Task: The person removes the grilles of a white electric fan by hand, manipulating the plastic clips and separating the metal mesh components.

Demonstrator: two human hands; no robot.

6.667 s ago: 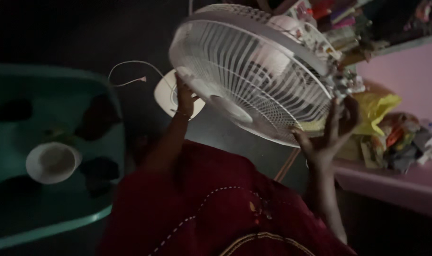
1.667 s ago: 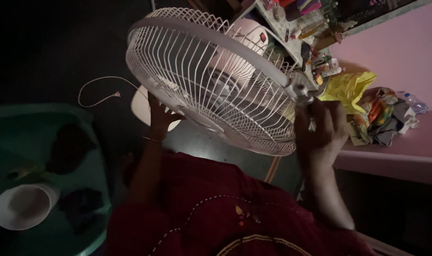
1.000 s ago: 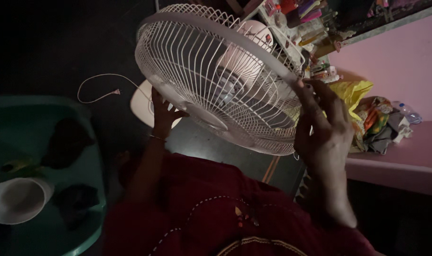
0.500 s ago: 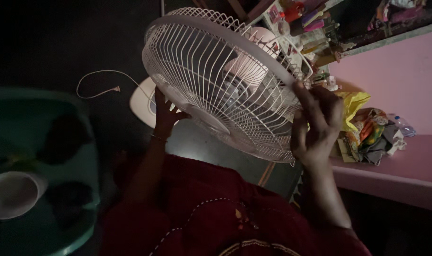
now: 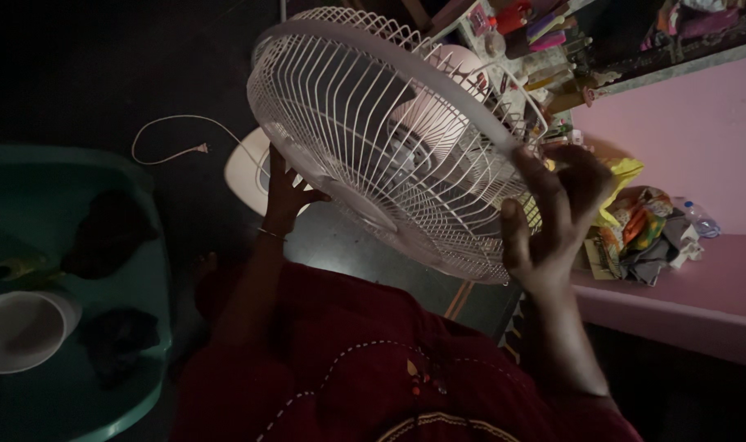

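Your left hand (image 5: 284, 190) grips the white fan guard (image 5: 389, 139) at its lower rim, fingers closed. Your right hand (image 5: 553, 221) holds the opposite rim, fingers apparently loosely curled, above the pink counter (image 5: 700, 295).

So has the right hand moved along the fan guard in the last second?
Yes. The right hand slid slightly rightward along the fan guard rim, toward the yellow bag.
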